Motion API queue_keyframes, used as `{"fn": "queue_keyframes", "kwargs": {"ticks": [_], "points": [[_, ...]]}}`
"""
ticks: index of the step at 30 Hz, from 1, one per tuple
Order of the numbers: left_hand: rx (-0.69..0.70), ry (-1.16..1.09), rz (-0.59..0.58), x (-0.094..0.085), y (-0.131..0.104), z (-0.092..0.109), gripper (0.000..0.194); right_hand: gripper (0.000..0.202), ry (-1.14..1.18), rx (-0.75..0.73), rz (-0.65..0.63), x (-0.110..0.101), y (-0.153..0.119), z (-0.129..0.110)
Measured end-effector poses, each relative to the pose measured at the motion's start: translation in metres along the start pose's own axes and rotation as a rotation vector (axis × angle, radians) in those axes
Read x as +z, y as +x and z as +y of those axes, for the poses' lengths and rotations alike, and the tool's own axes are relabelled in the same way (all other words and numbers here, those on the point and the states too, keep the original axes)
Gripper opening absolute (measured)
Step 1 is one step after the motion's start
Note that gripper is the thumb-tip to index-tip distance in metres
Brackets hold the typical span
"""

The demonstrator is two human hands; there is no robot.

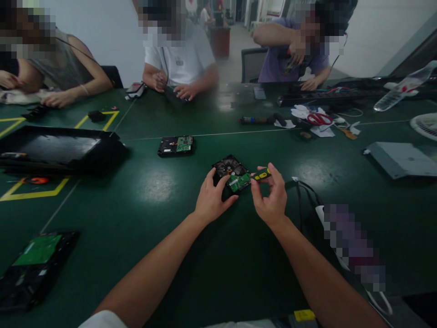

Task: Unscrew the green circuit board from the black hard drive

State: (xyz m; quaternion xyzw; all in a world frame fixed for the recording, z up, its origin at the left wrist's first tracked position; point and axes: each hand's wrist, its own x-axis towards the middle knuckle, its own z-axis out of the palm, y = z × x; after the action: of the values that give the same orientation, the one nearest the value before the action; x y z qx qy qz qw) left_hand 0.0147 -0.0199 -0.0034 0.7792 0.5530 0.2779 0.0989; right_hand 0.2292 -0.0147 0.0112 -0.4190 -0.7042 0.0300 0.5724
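A black hard drive point(229, 163) with a green circuit board point(239, 183) facing up is in front of me at the middle of the table. My left hand point(213, 193) grips its left and near edges, with fingers and thumb curled around them. Between the thumb and fingers of my right hand point(271, 196) is a black and yellow screwdriver point(262, 174), held almost flat. Its tip points left to the right edge of the circuit board; whether it touches is too small to tell.
Another hard drive point(175, 146) lies farther back, and a third one point(37, 255) at the near left. A black casing point(61, 148) stands left, a grey metal box point(401, 159) right. Cables and a power strip point(321, 212) lie by my right forearm. Several people sit opposite.
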Motion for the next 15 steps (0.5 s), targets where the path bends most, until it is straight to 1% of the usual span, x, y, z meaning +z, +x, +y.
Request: {"fn": "queue_keyframes", "kwargs": {"ticks": [6, 15], "points": [[-0.009, 0.003, -0.008, 0.0, -0.0008, -0.0003, 0.069, 0.074, 0.028, 0.036, 0.0, -0.0001, -0.0014, 0.0008], [-0.013, 0.011, -0.009, 0.0019, -0.0007, -0.0012, 0.07, 0.075, 0.018, 0.015, 0.009, 0.0008, -0.0016, 0.0005]]}}
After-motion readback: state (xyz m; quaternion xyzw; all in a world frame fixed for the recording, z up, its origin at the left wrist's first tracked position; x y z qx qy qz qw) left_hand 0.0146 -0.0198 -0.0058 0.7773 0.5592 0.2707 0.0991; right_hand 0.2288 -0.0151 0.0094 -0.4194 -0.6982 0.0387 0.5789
